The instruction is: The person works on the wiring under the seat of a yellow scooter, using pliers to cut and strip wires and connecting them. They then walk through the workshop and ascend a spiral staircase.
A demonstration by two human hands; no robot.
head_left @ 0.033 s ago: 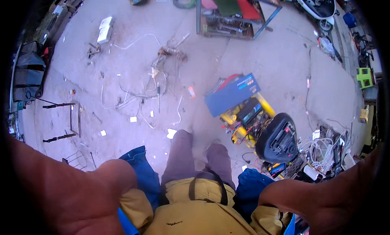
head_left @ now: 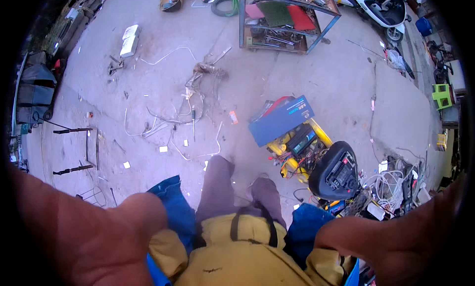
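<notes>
My left hand (head_left: 94, 226) looms large at the lower left, very close to the camera. At the lower right my right hand (head_left: 391, 236) is raised just as close. The fingers of both run out of the picture into the dark rim, so whether they hold anything is hidden. Yellow-brown sleeves with blue outer cloth show below each wrist. Between the hands are my yellow-brown jacket (head_left: 237, 261) and purplish trousers. Ahead on the right stands a yellow-framed machine (head_left: 322, 132) with a black seat (head_left: 336, 171), exposed wires and a blue box (head_left: 281, 121) lying on it.
A metal workbench (head_left: 282, 47) with tools stands far ahead, a white scooter (head_left: 378, 9) beyond it to the right. Loose white cables (head_left: 391, 189) pile up at right. Wire and a screwdriver (head_left: 193, 122) lie on the concrete ahead; a metal frame (head_left: 88, 147) lies left.
The view has shifted slightly, and the picture is sharper. My left leg covers more of a white scrap on the ground. Both hands stay in nearly the same place.
</notes>
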